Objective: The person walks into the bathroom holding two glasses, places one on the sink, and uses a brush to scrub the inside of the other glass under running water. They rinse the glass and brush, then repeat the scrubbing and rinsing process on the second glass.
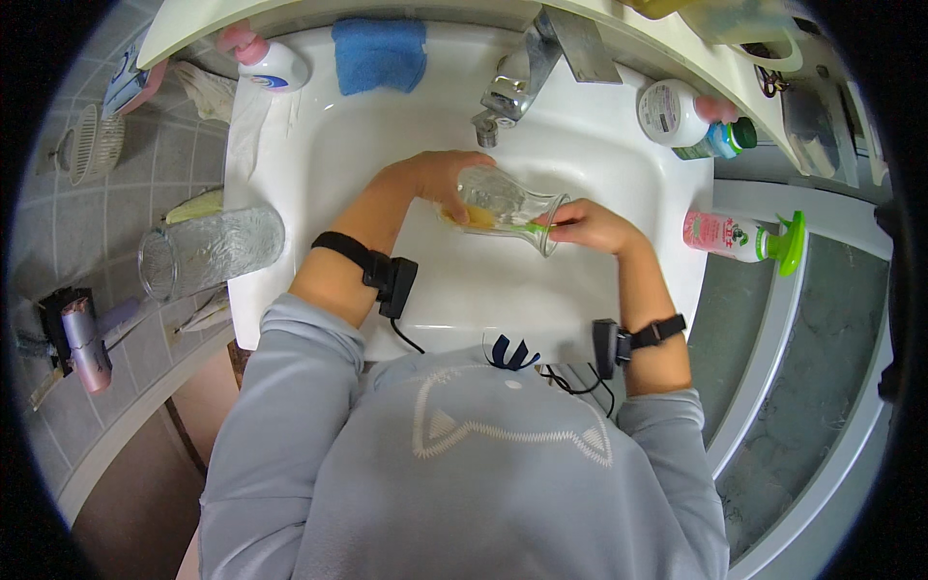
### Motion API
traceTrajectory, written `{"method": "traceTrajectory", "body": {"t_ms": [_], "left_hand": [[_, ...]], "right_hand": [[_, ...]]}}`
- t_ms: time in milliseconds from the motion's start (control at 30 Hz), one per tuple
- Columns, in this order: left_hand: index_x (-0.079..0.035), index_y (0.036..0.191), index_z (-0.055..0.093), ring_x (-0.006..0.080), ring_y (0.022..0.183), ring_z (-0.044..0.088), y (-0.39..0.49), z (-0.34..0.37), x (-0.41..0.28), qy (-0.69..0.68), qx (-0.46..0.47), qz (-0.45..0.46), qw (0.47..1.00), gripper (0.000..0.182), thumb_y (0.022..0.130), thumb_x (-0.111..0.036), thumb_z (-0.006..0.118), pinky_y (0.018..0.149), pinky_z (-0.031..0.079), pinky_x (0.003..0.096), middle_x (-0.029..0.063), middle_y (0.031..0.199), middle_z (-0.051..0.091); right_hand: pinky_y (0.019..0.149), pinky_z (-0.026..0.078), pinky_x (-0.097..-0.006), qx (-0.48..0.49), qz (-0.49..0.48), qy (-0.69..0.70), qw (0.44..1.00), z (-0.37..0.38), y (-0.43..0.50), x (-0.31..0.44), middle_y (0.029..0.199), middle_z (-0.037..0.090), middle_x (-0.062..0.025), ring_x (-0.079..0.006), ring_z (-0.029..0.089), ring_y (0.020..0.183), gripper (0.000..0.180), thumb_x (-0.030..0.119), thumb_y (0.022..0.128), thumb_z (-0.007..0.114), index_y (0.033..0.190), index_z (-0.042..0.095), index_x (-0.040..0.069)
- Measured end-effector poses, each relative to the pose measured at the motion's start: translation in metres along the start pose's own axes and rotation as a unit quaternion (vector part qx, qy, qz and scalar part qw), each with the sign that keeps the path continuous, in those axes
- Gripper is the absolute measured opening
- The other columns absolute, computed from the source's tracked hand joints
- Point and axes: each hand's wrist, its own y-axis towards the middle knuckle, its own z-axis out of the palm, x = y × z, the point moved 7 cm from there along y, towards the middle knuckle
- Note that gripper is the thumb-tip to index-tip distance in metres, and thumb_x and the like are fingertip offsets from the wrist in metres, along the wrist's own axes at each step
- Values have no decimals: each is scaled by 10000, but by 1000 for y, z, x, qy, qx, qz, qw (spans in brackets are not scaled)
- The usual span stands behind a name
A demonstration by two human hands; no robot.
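Observation:
A clear glass vase (507,196) lies tilted on its side over the white washbasin (500,290), its flared mouth towards the right. My left hand (442,185) grips it around the base end. At the mouth, my right hand (591,226) has its fingertips inside the rim, pinching a green handle (536,227). Through the glass, a yellow sponge-like piece (478,216) shows near the base; whether it joins the green handle is hard to tell. Above the vase is the chrome faucet (507,87).
A textured glass vase (214,252) lies across the basin's left edge. Pump bottles (272,67) (670,112), a blue cloth (380,56) and a green-capped bottle (718,140) line the back. A spray bottle (739,238) is at the right rim. A shelf (435,9) overhangs the back.

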Motion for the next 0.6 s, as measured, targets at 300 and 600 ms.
{"method": "traceTrajectory", "body": {"t_ms": [300, 600], "left_hand": [[-125, 1359, 399, 256, 1234, 453, 2, 2, 1, -37, 16, 7, 999, 986, 495, -170, 871, 1012, 387, 347, 111, 1337, 473], [-140, 1403, 333, 251, 1189, 473, 4, 27, 28, -278, 53, -24, 959, 969, 604, -299, 859, 984, 401, 367, 137, 1295, 489]], "right_hand": [[667, 438, -229, 38, -72, -12, 997, -9, 4, 18, 830, 622, 17, -68, 508, 744, 307, 141, 813, 653, 1096, 671, 25], [493, 350, -211, 51, 118, 111, 986, 2, 36, -27, 700, 542, 38, -60, 436, 590, 337, 260, 835, 640, 1116, 661, 74]]}}
